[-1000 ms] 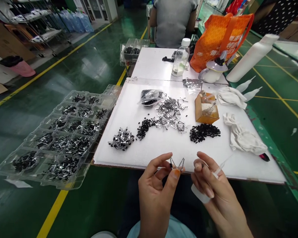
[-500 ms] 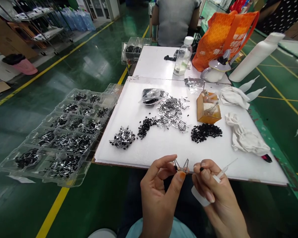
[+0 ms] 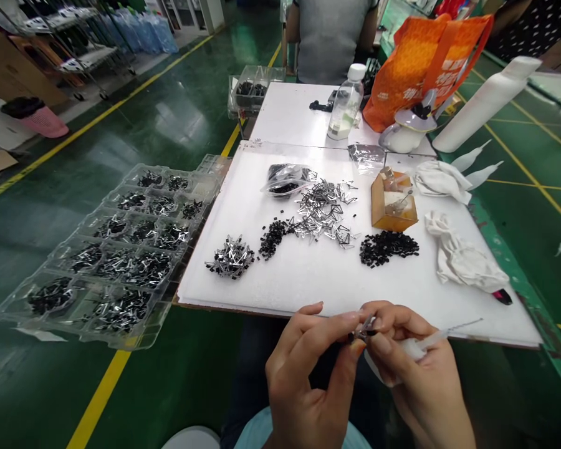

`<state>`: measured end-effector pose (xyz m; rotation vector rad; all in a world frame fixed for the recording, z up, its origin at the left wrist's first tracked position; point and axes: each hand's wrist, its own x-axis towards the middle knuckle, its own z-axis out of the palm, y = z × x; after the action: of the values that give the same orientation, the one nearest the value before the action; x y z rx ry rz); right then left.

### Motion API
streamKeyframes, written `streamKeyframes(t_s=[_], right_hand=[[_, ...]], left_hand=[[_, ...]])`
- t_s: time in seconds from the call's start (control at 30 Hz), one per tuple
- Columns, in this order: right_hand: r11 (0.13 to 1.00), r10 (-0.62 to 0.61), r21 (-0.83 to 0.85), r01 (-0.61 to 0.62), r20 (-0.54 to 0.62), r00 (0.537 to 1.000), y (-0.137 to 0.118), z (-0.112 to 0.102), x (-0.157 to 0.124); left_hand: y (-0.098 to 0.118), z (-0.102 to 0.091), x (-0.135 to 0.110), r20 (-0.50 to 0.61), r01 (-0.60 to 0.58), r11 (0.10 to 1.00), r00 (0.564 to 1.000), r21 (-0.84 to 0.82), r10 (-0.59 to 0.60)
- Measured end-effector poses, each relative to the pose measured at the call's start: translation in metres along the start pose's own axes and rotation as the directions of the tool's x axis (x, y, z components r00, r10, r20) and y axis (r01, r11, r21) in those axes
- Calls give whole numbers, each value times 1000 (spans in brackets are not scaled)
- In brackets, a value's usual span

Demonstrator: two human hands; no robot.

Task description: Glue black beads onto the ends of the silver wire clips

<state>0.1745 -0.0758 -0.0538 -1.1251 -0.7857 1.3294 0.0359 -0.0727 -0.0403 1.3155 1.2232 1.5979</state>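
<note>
On my feed, the left hand [image 3: 303, 374] pinches a tiny bent silver wire clip [image 3: 367, 327] with a black end in a narrow grip, at 6 o'clock below the foam board [image 3: 308, 280]; the right hand [image 3: 423, 374] meets it, clasping a needle-tipped squeeze bottle [image 3: 414, 346].

Foam board [image 3: 308, 287]: bagged parts [image 3: 285, 181] at rear; metal clip heap [image 3: 322, 212] at centre; black component heap [image 3: 388, 248] to its right; box [image 3: 393, 202] behind that; 2 cloths [image 3: 462, 252] far right. Left of board: plastic tray [image 3: 77, 333]. Before board: left hand [image 3: 303, 368], right hand [image 3: 425, 368], together on a small clip [image 3: 367, 329].
</note>
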Motion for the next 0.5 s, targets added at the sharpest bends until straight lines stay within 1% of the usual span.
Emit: streamKeyframes(t_s=[0.07, 0.13, 0.3, 0.5], right_hand=[[1000, -15, -14, 15, 21, 1000, -2, -1, 2], [999, -27, -23, 28, 35, 999, -3, -1, 4], [995, -73, -63, 75, 29, 997, -4, -2, 4], [989, -114, -95, 114, 7, 993, -5, -1, 4]], left_hand=[[0, -2, 2, 30, -66, 997, 997, 31, 65], [0, -4, 3, 31, -103, 994, 994, 45, 101], [0, -4, 2, 62, -138, 986, 989, 97, 133], [-1, -3, 3, 55, -201, 971, 979, 132, 195]])
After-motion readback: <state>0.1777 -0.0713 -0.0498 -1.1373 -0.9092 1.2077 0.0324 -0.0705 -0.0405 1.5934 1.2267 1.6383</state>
